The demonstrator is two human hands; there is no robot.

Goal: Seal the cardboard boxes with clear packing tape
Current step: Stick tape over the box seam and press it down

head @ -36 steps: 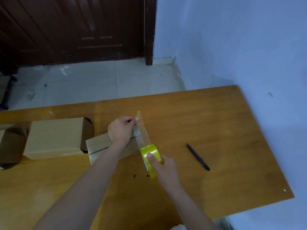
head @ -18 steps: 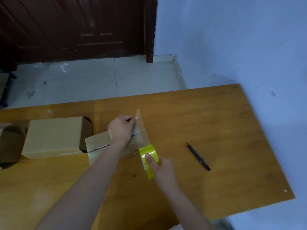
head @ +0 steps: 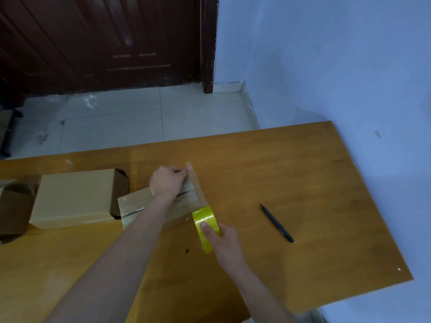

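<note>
A small cardboard box [head: 135, 203] lies flat in the middle of the wooden table [head: 303, 183], its top seam showing as a dark slit. My left hand [head: 166, 181] is over the box's far right corner and pinches the free end of a clear tape strip [head: 198, 190]. The strip runs down across the box's right end to a yellow-cored tape roll [head: 205, 221]. My right hand [head: 221, 241] grips that roll from the near side, thumb on its outer face, just off the box's near right corner.
A larger cardboard box [head: 72, 199] lies to the left, its right end flaps open. Another open box [head: 14, 206] sits at the far left edge. A black pen-like cutter [head: 276, 222] lies on the table right of the roll. Blue wall borders the table's right side.
The tape roll and my right hand have shifted slightly toward me and left, keeping the strip stretched. My left hand holds the tape end in the same spot over the box.
</note>
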